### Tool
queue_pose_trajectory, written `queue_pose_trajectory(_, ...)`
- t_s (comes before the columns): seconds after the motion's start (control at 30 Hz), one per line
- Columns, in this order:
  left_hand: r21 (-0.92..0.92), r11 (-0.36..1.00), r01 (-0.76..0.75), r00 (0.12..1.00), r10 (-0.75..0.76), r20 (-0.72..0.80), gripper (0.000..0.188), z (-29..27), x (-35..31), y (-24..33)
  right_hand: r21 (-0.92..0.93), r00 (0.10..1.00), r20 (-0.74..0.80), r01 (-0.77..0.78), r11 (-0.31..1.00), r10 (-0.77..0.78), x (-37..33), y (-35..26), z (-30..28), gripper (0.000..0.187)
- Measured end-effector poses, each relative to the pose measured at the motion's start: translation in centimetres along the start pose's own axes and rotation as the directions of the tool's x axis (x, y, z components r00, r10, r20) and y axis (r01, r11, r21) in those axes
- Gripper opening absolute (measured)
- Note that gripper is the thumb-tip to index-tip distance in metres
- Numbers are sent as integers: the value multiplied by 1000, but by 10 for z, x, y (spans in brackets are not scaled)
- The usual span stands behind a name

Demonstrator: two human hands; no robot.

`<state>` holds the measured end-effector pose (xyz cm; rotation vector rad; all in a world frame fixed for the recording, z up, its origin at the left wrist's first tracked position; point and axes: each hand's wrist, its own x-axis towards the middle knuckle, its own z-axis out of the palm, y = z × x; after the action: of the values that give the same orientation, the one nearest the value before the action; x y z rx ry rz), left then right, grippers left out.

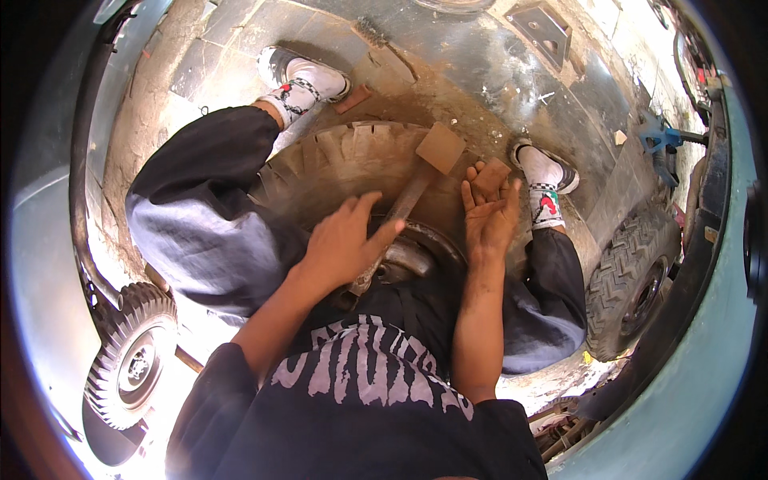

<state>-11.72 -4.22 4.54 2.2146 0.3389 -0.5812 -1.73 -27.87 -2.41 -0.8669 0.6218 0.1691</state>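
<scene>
A large dusty tyre lies flat between my legs, its metal rim partly hidden by my shirt. Across it rests a long-shafted tool with a square tan head; its exact kind is unclear. My left hand hovers at the shaft's left side with thumb and fingers apart, and seems not to grip it. Palm up beyond the tyre's right side, my right hand holds a small flat reddish-brown piece in curled fingers. I cannot make out what that piece is made of.
A brush and a reddish fragment lie on the floor ahead. A metal plate with holes is at the far right. Vehicle wheels stand at either side, beside pale blue body panels. A blue tool sits at right.
</scene>
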Motion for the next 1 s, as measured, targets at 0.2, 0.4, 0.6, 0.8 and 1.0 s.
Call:
queue_pose_trajectory(0.2,4,993,-121,986,121,-119,68,-6,42,23,-265,995,48,96,959,-86,11,11,-17,28)
queue_pose_trajectory(0.4,21,999,-45,986,48,-162,68,32,46,35,-539,972,74,226,811,-222,5,21,-13,22)
queue_pose_trajectory(0.6,-186,972,146,989,-139,52,60,55,30,10,-590,955,191,295,751,-225,4,19,16,27)
queue_pose_trajectory(0.8,-175,970,171,981,-151,120,49,58,40,2,-747,944,95,278,604,-316,11,35,37,26)
queue_pose_trajectory(1.0,-216,961,173,979,-143,148,50,54,39,7,-872,857,103,322,368,-506,43,37,36,32)
